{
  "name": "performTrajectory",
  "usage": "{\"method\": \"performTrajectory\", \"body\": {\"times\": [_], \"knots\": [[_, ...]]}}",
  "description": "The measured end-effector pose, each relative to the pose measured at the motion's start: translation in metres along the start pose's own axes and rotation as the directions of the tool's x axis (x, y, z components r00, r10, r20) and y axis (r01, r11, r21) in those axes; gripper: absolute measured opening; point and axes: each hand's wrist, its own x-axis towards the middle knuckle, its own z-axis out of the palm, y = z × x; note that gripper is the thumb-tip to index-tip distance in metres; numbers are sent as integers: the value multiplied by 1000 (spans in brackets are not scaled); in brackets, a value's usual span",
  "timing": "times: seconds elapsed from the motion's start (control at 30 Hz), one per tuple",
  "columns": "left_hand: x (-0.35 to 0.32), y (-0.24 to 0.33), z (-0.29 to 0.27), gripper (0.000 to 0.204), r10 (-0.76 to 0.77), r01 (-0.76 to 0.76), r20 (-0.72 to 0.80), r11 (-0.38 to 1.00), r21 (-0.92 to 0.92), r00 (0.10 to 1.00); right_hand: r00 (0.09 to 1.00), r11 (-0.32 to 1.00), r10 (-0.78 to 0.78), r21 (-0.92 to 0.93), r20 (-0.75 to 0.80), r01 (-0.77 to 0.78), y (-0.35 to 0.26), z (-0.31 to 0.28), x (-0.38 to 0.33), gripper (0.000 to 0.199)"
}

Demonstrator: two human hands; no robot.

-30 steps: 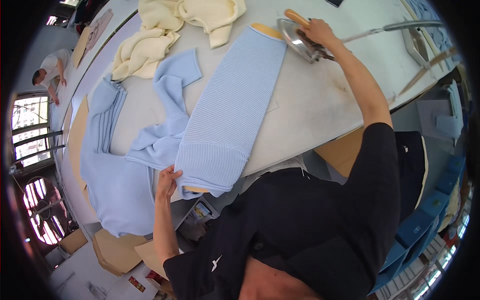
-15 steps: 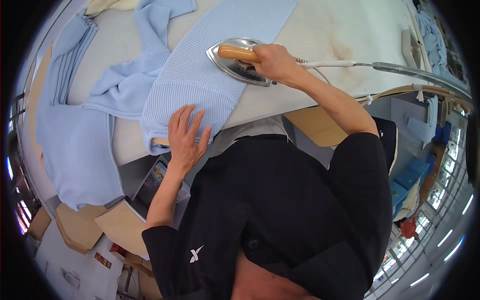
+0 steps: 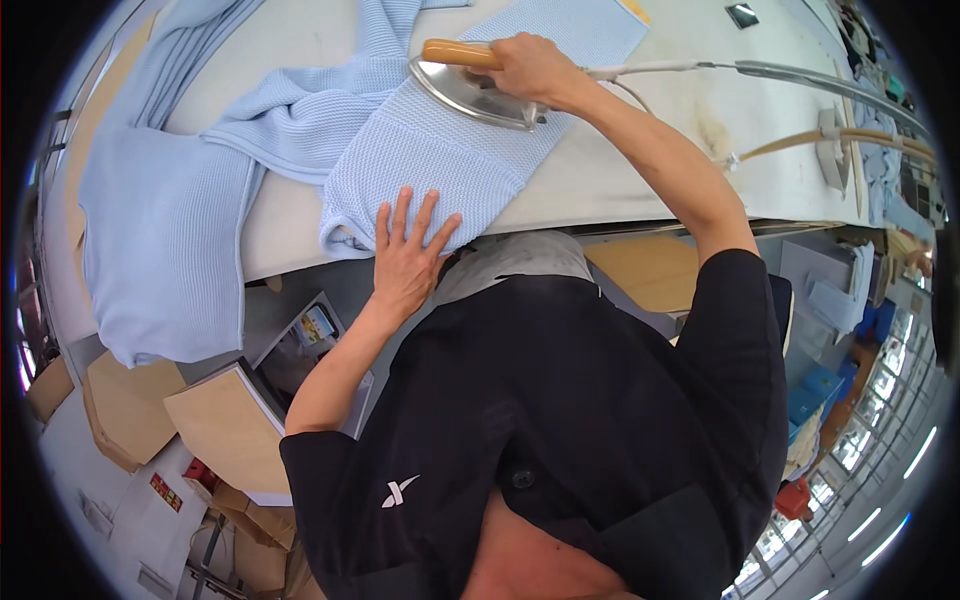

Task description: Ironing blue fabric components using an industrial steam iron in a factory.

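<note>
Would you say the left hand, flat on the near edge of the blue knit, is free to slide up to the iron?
Probably yes: the left hand lies flat on the blue knit, holding nothing, and only smooth fabric lies between it and the iron, gripped by the right hand.

I see the right hand [image 3: 530,68] gripping the iron [image 3: 470,88] on the blue knit panel [image 3: 450,150]; left hand [image 3: 408,255] flattens the panel's near edge.

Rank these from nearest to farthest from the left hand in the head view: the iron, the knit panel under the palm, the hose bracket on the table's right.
1. Knit panel: the left hand lies flat on its near hem.
2. Iron: farther up the same panel, held by the right hand.
3. Hose bracket: far right of the table.
</note>
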Motion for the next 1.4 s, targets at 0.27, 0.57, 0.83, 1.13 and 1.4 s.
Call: {"method": "performTrajectory", "body": {"times": [0.27,0.57,0.83,1.13,1.4], "knots": [[0,2,2,60,-21,20,-16,999,-44,1000,927,941,-337,23,162,338,-50,3,38,32],[-1,-7,1,41,-33,25,-73,994,-104,997,995,995,-100,-8,20,100,0,13,-73,37],[1,-4,10,38,20,-31,-161,997,-65,987,992,992,-118,28,-43,119,-20,9,-53,37],[2,-2,0,44,7,-21,-121,993,-117,993,986,995,-89,51,143,83,-9,-26,46,21],[78,-8,-71,25,-112,181,323,965,-190,940,960,960,275,-75,48,-271,153,-59,78,27]]}}
